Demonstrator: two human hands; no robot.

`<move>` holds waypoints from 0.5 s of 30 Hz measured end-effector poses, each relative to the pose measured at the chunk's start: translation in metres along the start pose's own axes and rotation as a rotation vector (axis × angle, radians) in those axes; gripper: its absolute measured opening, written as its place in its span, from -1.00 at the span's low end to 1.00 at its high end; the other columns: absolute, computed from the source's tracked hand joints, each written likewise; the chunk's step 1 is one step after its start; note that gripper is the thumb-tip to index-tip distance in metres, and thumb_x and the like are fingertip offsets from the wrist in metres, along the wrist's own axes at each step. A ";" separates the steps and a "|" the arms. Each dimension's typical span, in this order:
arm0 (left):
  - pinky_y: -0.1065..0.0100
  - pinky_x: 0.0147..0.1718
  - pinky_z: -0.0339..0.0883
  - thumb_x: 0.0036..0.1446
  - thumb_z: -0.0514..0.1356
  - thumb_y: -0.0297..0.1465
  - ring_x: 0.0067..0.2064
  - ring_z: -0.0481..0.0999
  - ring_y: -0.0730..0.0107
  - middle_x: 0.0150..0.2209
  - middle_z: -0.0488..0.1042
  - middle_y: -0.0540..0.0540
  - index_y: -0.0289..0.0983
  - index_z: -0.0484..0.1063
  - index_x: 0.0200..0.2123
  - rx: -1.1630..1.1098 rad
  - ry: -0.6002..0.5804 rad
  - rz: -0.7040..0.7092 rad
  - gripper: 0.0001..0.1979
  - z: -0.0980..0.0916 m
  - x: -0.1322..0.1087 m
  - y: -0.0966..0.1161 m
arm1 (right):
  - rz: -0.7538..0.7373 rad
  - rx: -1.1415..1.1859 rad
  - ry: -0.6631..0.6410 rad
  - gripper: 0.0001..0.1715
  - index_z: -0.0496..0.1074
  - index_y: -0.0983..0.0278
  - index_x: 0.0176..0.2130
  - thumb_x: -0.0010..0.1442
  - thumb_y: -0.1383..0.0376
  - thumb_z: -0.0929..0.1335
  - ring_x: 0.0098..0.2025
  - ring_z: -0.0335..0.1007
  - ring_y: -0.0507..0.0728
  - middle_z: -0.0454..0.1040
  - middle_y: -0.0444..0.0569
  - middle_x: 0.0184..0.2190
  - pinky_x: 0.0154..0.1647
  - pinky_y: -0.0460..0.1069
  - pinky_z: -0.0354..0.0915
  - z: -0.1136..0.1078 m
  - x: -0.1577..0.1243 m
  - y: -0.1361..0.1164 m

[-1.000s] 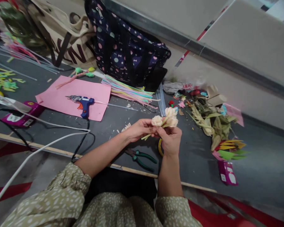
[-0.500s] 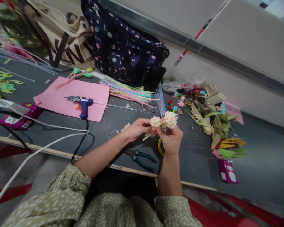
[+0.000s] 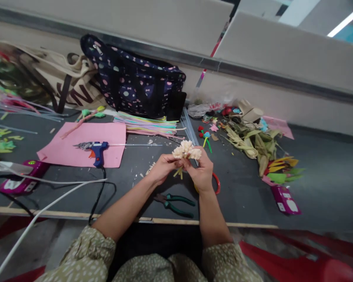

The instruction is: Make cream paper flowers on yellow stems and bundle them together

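Both hands hold a small bunch of cream-coloured craft flowers above the dark table. My left hand pinches the yellow-green stems from the left. My right hand is closed around the stems just under the flower heads, which are pressed together. Green-handled pliers lie on the table right below my hands. A red and yellow tape ring peeks out behind my right hand.
A blue glue gun rests on a pink sheet, its black cord running off the table edge. Pastel straws, a polka-dot bag and a canvas tote stand behind. Dried husks and coloured paper scraps lie right.
The flower heads have been drawn together into one tight cluster and lowered slightly. The camera has tilted up and swung, showing more wall and the tape ring.
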State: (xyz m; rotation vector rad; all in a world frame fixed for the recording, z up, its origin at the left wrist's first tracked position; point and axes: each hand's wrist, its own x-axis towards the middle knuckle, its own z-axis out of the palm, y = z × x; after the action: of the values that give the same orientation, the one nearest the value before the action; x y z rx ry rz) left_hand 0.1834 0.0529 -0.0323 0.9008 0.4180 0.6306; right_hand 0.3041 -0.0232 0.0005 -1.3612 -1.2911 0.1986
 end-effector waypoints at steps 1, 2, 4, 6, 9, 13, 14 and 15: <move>0.41 -0.21 0.34 -0.14 0.41 -0.28 -0.37 0.48 0.47 -0.40 0.57 -0.10 -0.33 0.62 -0.36 -0.003 0.008 -0.009 -0.72 0.000 0.000 0.000 | -0.001 -0.010 0.000 -0.90 0.45 0.19 -0.30 0.09 0.31 0.42 -0.21 0.39 0.10 0.40 -0.07 -0.27 -0.12 0.01 0.34 0.001 0.000 0.000; 0.40 -0.22 0.34 -0.16 0.42 -0.29 -0.39 0.48 0.47 -0.42 0.57 -0.10 -0.34 0.62 -0.36 -0.007 0.020 -0.017 -0.72 0.000 0.001 0.000 | -0.008 -0.017 0.001 -0.91 0.45 0.19 -0.31 0.09 0.31 0.42 -0.21 0.38 0.10 0.40 -0.07 -0.28 -0.12 0.00 0.33 0.001 0.001 0.000; 0.38 -0.22 0.35 -0.22 0.45 -0.29 -0.40 0.49 0.45 -0.44 0.57 -0.10 -0.34 0.61 -0.38 -0.015 0.053 -0.026 -0.70 0.001 0.001 0.002 | -0.016 -0.015 0.007 -0.91 0.44 0.20 -0.32 0.08 0.31 0.42 -0.20 0.38 0.09 0.40 -0.08 -0.28 -0.11 -0.01 0.32 0.004 0.001 0.001; 0.39 -0.24 0.35 -0.28 0.47 -0.29 -0.39 0.50 0.43 -0.43 0.58 -0.11 -0.34 0.61 -0.39 -0.013 0.099 -0.021 -0.67 0.002 0.002 0.004 | 0.015 0.025 0.018 -0.92 0.45 0.21 -0.32 0.10 0.28 0.41 -0.21 0.37 0.08 0.40 -0.08 -0.29 -0.11 -0.02 0.31 0.007 0.002 0.003; 0.44 -0.29 0.34 -0.28 0.47 -0.30 -0.40 0.49 0.46 -0.43 0.58 -0.09 -0.32 0.61 -0.39 0.018 0.188 0.020 -0.68 0.003 0.004 0.005 | 0.090 0.150 -0.008 -0.85 0.46 0.22 -0.31 0.11 0.20 0.41 -0.21 0.38 0.09 0.42 -0.07 -0.28 -0.16 -0.03 0.34 0.013 0.004 0.007; 0.45 -0.29 0.34 -0.25 0.45 -0.32 -0.39 0.48 0.48 -0.40 0.58 -0.06 -0.28 0.60 -0.41 0.064 0.295 0.127 -0.74 0.000 0.006 0.005 | 0.128 0.233 -0.014 -0.77 0.47 0.22 -0.32 0.07 0.13 0.44 -0.25 0.36 0.07 0.42 -0.07 -0.29 -0.22 -0.04 0.34 0.017 0.006 0.010; 0.43 -0.26 0.35 -0.24 0.45 -0.31 -0.36 0.49 0.46 -0.38 0.59 -0.07 -0.28 0.60 -0.41 0.083 0.307 0.151 -0.74 -0.001 0.006 0.005 | 0.129 0.227 0.005 -0.77 0.47 0.23 -0.33 0.07 0.13 0.44 -0.26 0.36 0.07 0.42 -0.07 -0.31 -0.21 -0.03 0.33 0.018 0.006 0.010; 0.41 -0.23 0.36 -0.23 0.44 -0.30 -0.33 0.50 0.43 -0.35 0.59 -0.08 -0.28 0.60 -0.41 0.103 0.317 0.171 -0.75 -0.001 0.006 0.005 | 0.124 0.220 0.026 -0.78 0.47 0.23 -0.34 0.07 0.13 0.44 -0.27 0.35 0.07 0.41 -0.07 -0.32 -0.21 -0.03 0.33 0.018 0.006 0.010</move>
State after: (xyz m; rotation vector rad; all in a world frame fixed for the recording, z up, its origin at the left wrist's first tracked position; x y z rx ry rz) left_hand 0.1859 0.0597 -0.0296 0.9439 0.6668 0.9211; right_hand 0.2984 -0.0047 -0.0092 -1.2516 -1.1285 0.3959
